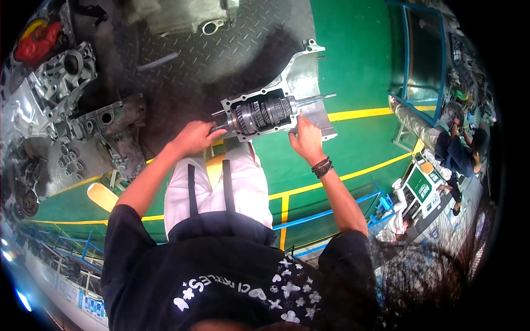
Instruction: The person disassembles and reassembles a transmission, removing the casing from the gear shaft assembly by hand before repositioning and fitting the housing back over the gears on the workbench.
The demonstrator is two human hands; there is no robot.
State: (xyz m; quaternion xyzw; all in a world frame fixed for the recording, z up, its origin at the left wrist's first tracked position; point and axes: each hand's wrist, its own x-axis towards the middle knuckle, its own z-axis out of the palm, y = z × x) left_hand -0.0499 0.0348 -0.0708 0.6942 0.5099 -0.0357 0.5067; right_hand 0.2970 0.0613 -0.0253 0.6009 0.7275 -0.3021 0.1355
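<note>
A silver gearbox housing (309,71) lies on the floor in front of me, its open side showing a shaft with several steel gears (262,114). My left hand (194,137) is closed around the left end of that gear shaft. My right hand (305,139), with dark bead bracelets on the wrist, grips the lower edge of the housing beside the gears. A thin shaft end (320,99) sticks out to the right of the gears.
Other engine and gearbox castings (55,88) lie at the left on dark tread plate (182,66). Another housing (187,16) sits at the top. The green floor (353,49) has yellow lines. A blue frame (422,60) and another person (455,146) are at the right.
</note>
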